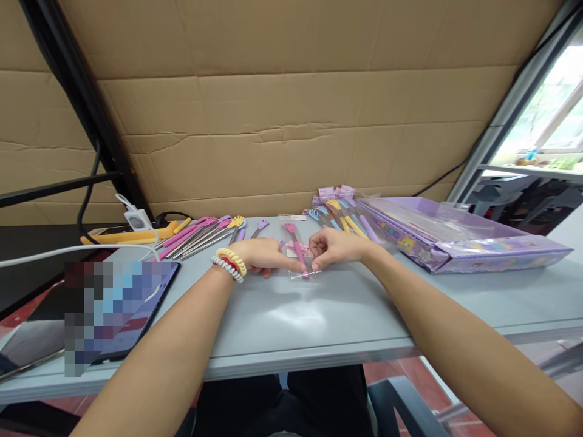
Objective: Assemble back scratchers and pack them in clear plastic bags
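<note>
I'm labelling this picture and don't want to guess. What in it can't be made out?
In the head view:
Part of the tablet: covered by pixel blocks.
Left hand: some fingers hidden beneath it.
Pink card in the clear bag: print too small.
Purple box: part of its inside hidden by its near wall.
Right forearm: cut off at the lower right corner.

One close view from the person's head, facing forward and down across a desk. The left forearm and right forearm enter at lower left and lower right, with the left hand and right hand near the centre. Cardboard fills the top; the person's lap shows below.
</note>
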`<act>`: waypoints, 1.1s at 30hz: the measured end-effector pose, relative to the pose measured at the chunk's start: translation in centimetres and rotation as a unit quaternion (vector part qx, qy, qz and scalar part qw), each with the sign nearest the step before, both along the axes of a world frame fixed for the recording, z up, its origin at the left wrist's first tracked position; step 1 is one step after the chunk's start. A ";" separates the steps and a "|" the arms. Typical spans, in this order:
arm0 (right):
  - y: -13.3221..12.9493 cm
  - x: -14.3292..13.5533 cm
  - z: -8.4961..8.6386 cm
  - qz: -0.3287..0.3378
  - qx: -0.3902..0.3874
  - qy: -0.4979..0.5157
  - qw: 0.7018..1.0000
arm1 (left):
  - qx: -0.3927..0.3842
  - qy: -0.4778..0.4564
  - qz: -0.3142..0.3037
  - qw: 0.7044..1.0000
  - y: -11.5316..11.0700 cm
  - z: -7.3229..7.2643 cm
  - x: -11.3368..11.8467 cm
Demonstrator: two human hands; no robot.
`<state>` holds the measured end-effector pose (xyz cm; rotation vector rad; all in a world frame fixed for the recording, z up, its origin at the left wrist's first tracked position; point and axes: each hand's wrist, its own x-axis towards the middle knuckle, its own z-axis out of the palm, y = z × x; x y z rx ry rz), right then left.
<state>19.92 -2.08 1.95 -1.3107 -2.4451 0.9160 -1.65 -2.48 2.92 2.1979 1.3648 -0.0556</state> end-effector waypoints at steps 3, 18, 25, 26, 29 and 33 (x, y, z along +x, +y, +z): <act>-0.1 -0.2 0.0 0.009 -0.016 -0.044 0.999 | -0.010 0.018 -0.005 1.000 -0.4 0.0 0.2; 0.1 -0.8 -0.6 0.016 0.016 -0.096 0.995 | -0.013 -0.101 0.082 0.991 -0.2 -1.4 1.6; 0.1 -1.0 -0.8 0.017 0.028 -0.090 0.995 | -0.030 -0.174 0.152 0.972 -0.3 -1.7 2.6; 0.1 -1.0 -0.8 0.016 0.029 -0.090 0.995 | -0.034 -0.194 0.159 0.967 -0.3 -1.7 2.8; 0.1 -1.1 -0.9 0.011 0.031 -0.086 0.996 | -0.053 -0.268 0.166 0.947 -0.3 -1.9 3.3; 0.2 -1.2 -1.1 -0.003 0.044 -0.092 0.995 | -0.075 -0.335 0.191 0.920 -0.3 -2.3 3.8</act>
